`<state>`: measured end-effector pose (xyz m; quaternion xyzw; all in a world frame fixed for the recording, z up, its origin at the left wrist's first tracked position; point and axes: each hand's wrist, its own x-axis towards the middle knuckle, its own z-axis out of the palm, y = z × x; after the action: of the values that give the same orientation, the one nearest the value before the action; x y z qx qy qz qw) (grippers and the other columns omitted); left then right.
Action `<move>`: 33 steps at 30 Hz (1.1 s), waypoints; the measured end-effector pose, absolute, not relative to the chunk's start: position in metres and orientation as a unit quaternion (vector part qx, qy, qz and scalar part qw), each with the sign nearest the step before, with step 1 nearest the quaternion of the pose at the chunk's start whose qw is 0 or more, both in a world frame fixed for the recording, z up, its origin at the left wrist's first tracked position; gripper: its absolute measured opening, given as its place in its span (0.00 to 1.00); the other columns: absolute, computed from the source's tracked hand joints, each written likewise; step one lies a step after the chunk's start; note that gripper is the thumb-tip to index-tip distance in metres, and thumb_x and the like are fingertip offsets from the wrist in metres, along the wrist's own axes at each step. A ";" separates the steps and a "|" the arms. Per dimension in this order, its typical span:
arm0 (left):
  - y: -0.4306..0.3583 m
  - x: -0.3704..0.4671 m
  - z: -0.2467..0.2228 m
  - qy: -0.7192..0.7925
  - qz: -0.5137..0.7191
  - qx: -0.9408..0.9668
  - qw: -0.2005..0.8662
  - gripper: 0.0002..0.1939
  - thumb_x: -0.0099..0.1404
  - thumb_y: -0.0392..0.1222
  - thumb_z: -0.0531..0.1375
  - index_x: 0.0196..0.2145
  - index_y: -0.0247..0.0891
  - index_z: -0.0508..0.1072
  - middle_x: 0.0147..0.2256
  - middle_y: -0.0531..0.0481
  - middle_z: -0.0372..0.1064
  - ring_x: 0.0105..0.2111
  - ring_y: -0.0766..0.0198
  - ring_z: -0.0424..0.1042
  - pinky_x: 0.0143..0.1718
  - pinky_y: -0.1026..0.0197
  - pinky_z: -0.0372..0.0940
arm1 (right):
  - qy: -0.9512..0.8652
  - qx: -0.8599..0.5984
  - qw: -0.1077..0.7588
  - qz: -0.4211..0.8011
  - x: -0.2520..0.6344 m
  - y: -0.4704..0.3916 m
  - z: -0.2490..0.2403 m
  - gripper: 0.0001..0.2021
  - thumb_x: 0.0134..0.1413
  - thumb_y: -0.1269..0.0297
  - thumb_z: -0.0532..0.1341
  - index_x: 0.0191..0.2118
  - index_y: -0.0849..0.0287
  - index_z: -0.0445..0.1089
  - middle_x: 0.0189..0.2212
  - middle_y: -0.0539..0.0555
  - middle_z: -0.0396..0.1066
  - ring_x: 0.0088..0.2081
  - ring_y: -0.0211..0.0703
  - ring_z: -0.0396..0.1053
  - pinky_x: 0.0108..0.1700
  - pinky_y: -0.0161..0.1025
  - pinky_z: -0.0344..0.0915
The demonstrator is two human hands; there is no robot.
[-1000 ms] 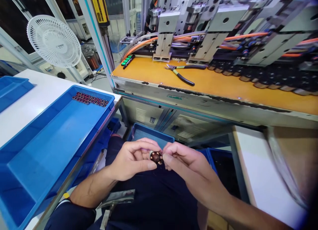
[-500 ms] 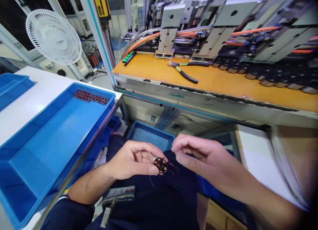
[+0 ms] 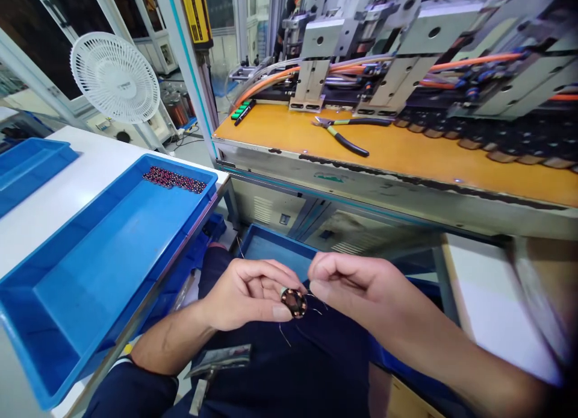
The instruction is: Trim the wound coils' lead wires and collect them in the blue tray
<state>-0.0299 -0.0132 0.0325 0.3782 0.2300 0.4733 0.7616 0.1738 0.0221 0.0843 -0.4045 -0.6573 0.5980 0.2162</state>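
Between its thumb and fingers, my left hand [image 3: 255, 291] holds a small round coil part [image 3: 294, 303] with a dark face and copper spots around its rim. Thin loose wires stick out from the part to the right and below. My right hand [image 3: 356, 285] is just right of the part, thumb and index finger pinched together near a wire; what lies between the fingertips is too small to make out. Both hands are above my lap.
A long blue tray [image 3: 108, 249] with several similar parts [image 3: 174, 180] stands at the left. Pliers [image 3: 345, 138] lie on the orange bench [image 3: 271, 121] under the machine. A blue bin [image 3: 275, 249] sits below, beyond my hands. A white fan [image 3: 115, 77] stands at the back left.
My right hand has closed its fingers into a pinch near the wires. My left hand still holds the part. The whole view has shifted slightly.
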 end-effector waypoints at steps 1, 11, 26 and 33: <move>-0.013 -0.029 0.033 0.222 0.477 0.386 0.758 0.16 0.50 0.27 0.70 0.39 0.35 0.80 0.40 0.47 0.75 0.33 0.69 0.77 0.36 0.69 0.72 | -0.645 -0.408 0.206 0.612 0.174 0.021 0.086 0.14 0.56 0.54 0.62 0.27 0.59 0.67 0.24 0.47 0.62 0.27 0.33 0.57 0.28 0.30 0.55; -0.012 -0.028 0.030 0.218 0.465 0.380 0.770 0.16 0.51 0.27 0.70 0.39 0.35 0.80 0.39 0.47 0.74 0.32 0.68 0.77 0.37 0.67 0.73 | -0.666 -0.422 0.122 0.603 0.170 0.023 0.098 0.13 0.57 0.56 0.59 0.28 0.59 0.71 0.20 0.47 0.62 0.23 0.32 0.56 0.24 0.30 0.51; -0.009 -0.026 0.026 0.193 0.460 0.363 0.787 0.20 0.46 0.32 0.73 0.40 0.39 0.81 0.43 0.48 0.68 0.32 0.67 0.77 0.35 0.66 0.73 | -0.659 -0.418 0.205 0.591 0.174 -0.002 0.084 0.15 0.60 0.52 0.59 0.29 0.57 0.70 0.24 0.47 0.62 0.27 0.35 0.59 0.29 0.33 0.55; -0.009 -0.026 0.029 0.168 0.476 0.368 0.781 0.17 0.47 0.33 0.74 0.37 0.35 0.80 0.38 0.49 0.68 0.30 0.69 0.77 0.34 0.69 0.72 | -0.768 -0.340 0.224 0.493 0.180 -0.005 0.087 0.07 0.61 0.64 0.61 0.31 0.56 0.69 0.26 0.46 0.69 0.28 0.32 0.67 0.31 0.29 0.63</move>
<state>-0.0261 -0.0091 0.0287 0.3679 0.1678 0.4761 0.7809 0.1801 -0.0052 0.0873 -0.3399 -0.7685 0.4935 0.2244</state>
